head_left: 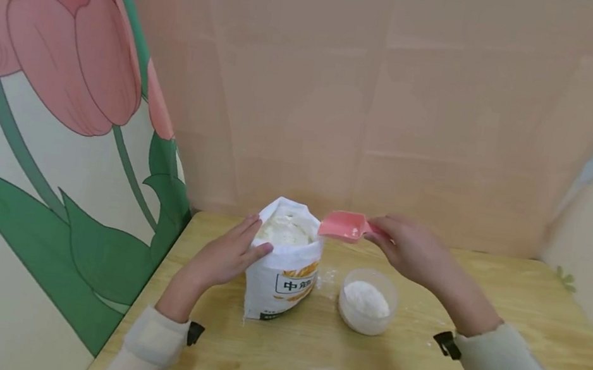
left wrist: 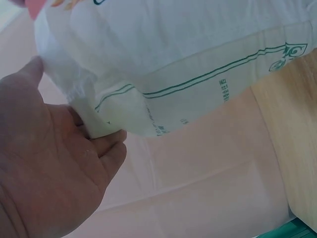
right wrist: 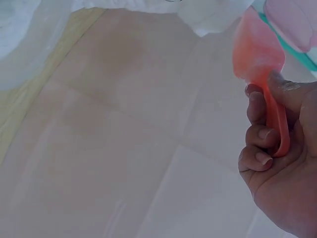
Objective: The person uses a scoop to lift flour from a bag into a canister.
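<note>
A white bag of flour, its top open, stands upright on the table in the head view. My left hand holds the bag's upper left side, thumb at the front and fingers round the back. In the left wrist view, that hand's fingers partly go out of sight at the bag's edge. My right hand grips a pink scoop by its handle, fingers curled round it. The scoop's tip is at the bag's right rim, with only traces of white powder visible in it.
A clear round tub of white flour stands right of the bag. Spilled flour dusts the wooden table between them. A covered wall rises behind the table, and a tulip-painted wall runs along the left.
</note>
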Demonstrator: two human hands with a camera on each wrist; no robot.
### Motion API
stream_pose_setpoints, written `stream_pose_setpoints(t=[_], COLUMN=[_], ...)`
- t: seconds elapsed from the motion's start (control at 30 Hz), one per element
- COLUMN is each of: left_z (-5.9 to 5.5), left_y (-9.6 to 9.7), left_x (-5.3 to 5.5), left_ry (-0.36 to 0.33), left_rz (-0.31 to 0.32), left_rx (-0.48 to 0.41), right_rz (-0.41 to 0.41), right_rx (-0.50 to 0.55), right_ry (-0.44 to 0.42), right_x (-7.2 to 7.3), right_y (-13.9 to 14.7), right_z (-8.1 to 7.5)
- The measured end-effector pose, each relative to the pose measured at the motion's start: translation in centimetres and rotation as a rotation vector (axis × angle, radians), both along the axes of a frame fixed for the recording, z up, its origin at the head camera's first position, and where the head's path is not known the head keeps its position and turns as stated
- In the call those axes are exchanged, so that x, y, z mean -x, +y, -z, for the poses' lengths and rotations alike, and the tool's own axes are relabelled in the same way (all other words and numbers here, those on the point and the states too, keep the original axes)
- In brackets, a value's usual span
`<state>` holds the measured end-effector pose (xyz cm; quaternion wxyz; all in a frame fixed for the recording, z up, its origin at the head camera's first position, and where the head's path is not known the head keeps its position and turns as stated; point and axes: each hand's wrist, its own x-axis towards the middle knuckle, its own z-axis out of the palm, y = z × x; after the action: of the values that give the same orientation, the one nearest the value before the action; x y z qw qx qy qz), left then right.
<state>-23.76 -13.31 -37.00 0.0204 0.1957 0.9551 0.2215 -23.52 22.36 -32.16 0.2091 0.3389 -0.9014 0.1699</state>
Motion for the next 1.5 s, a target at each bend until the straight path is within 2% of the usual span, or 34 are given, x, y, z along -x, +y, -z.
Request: stream_pose_setpoints(t=[0.27, 0.43, 0.63, 0.7, 0.83, 0.9, 1.1, 1.27, 1.37, 1.5], left_z=[-0.4, -0.4, 0.4, 0.5, 0.2, -0.1, -0.5, -0.7, -0.8, -0.5], left_y=[0.4, 0.4, 0.5, 0.5, 0.4, 0.4, 0.6, 0.7, 0.8, 0.9], left_x=[0.1, 0.0, -0.3, -0.4, -0.3, -0.2, -0.1, -0.4, -0.5, -0.3], left_ry=[0.002, -0.015, -0.033, -0.028, -0.012, -0.004, 0.009, -0.017, -0.002, 0.018], left_rz=[-0.005, -0.016, -0.025, -0.023, -0.012, -0.013, -0.015, -0.019, -0.026, -0.031], left_rx=[-0.013, -0.014, 0.004, 0.017, 0.039, 0.043, 0.037, 0.023, 0.014, 0.009], right_rz=[0.019, 0.059, 0.086, 0.111, 0.165, 0.183, 0.164, 0.171, 0.168, 0.187], right_rx=[-0.094, -0.201, -0.393, -0.449, -0.478, -0.479, -0.542, -0.536, -0.529, -0.512], right_ry=[-0.082, -0.181, -0.216, -0.251, -0.312, -0.304, -0.186, -0.192, -0.187, -0.235], right_x=[1.0, 1.4, 2.0, 2.3, 2.8, 3.0, 4.2, 5.0, 5.5, 6.4], right_y=[-3.5, -5.4, -7.6, -8.5, -10.6, -11.5, -13.2, -14.3, -14.9, -15.2], right_z=[-2.3, -3.7, -4.2, -4.4, -4.7, -4.6, -3.3, -2.0, -1.4, -0.4])
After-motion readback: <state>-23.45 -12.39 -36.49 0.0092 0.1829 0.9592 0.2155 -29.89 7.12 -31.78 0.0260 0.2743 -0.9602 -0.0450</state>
